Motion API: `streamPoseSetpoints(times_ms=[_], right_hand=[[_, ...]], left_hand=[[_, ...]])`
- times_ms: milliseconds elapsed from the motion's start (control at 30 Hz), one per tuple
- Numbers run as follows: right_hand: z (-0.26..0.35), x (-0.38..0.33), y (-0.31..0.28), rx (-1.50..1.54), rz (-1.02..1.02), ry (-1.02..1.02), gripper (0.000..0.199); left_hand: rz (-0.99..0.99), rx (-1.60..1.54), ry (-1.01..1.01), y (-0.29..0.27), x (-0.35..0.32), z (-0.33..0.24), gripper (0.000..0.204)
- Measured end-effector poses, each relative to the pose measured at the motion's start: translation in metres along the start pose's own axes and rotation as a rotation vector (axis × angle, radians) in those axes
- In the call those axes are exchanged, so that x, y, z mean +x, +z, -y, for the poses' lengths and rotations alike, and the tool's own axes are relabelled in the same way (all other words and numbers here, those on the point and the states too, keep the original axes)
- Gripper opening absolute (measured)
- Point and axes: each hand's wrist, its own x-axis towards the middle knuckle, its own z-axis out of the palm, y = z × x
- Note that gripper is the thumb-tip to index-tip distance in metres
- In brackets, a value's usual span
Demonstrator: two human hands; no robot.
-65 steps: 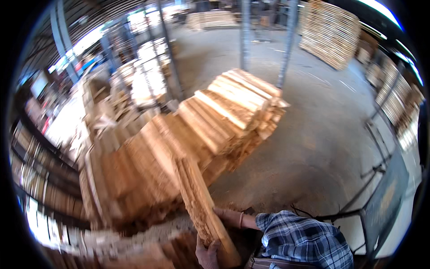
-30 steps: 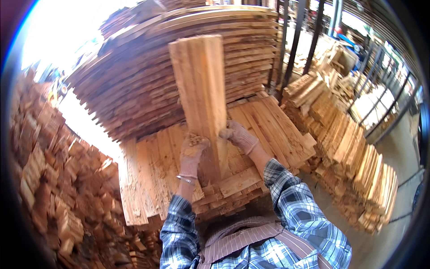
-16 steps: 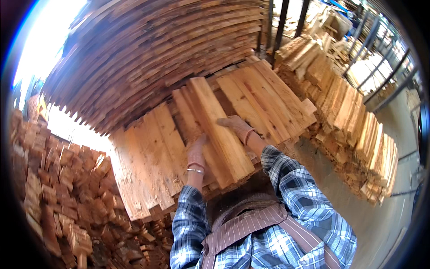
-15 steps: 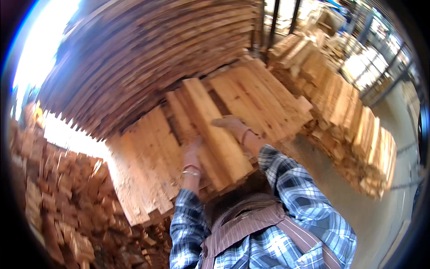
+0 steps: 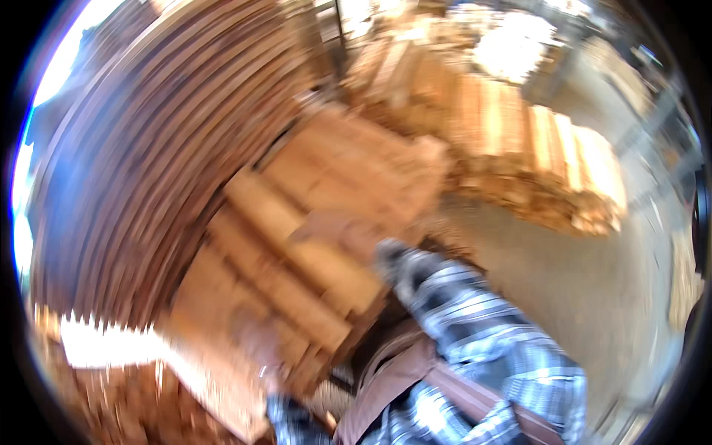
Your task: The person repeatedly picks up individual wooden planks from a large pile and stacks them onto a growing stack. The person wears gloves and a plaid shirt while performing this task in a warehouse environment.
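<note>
Wooden planks lie side by side in a layer beneath both hands. My right hand point(image 5: 340, 230), blurred by motion, reaches across a pale plank point(image 5: 278, 219); its fingers look stretched out flat over the wood. To the left of that lies a browner plank point(image 5: 278, 289), slightly raised at its near end. My left hand point(image 5: 256, 337) is low over the planks on the left point(image 5: 200, 319), apart from the pale plank. Motion smears its fingers, so its grip cannot be made out. Plaid sleeves point(image 5: 482, 319) cover both forearms.
A tall stack of boards point(image 5: 163, 148) rises at the left and far side. Farther right stands a lower pile of light planks point(image 5: 497, 126), with concrete floor point(image 5: 549, 274) beside it. Loose wood pieces point(image 5: 111, 400) are heaped at the lower left.
The view has swung, shifting the scene. My left hand has come away from the pale plank toward the left. My right hand stays over the pale plank, which now lies among the others.
</note>
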Motion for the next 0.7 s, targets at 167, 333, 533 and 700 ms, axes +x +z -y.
streamPoseSetpoints(times_ms=[167,333,533,700], right_hand=[[0.004,-0.026,0.004,0.720,-0.086,0.210,0.047],[0.071,-0.025,0.014,0.407,-0.057,0.430,0.066],[0.090,-0.020,0.029,-0.424,-0.280,0.196,0.072],[0.119,-0.020,0.037,-0.528,-0.199,0.312,0.085]], left_hand=[[0.251,-0.160,-0.106,-0.061,0.032,-0.068,0.086],[0.237,-0.167,-0.143,-0.059,0.023,-0.058,0.087],[0.217,-0.243,-0.146,-0.056,0.028,-0.062,0.085],[0.260,-0.168,-0.133,-0.061,0.031,-0.062,0.085]])
